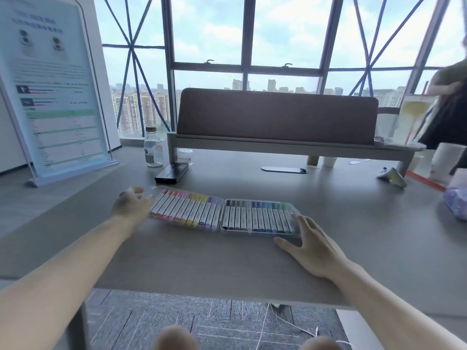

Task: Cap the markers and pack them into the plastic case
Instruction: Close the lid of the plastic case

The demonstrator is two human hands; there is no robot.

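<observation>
1. Grey worktop (227, 261) before tall windows (207, 29), city blocks beyond the glass.
2. At mid-worktop, a clear plastic case (223, 224), lying open and flat, its two halves side by side.
3. In both halves, markers (257, 217) packed in rows, capped as far as visible: reds, oranges, yellows and purples on the left, darks, blues and greens on the right.
4. Left hand (131, 205) at the case's left end, fingers bent against that edge, blurred; cannot tell whether gripping or only touching.
5. Right hand (312, 245) spread wide and flat, fingertips on the case's near right corner, thumb on the worktop, nothing held.
6. Behind the case, near one another: a black device (171, 173), a water bottle (153, 147), a small jar (185, 156).
7. Farther back, a brown divider panel (275, 114) on a grey rail; at far left, a standing sign (50, 92), print blurred.
8. At far right, another person (449, 117) in dark clothing, beside a tall drink cup (414, 114).
</observation>
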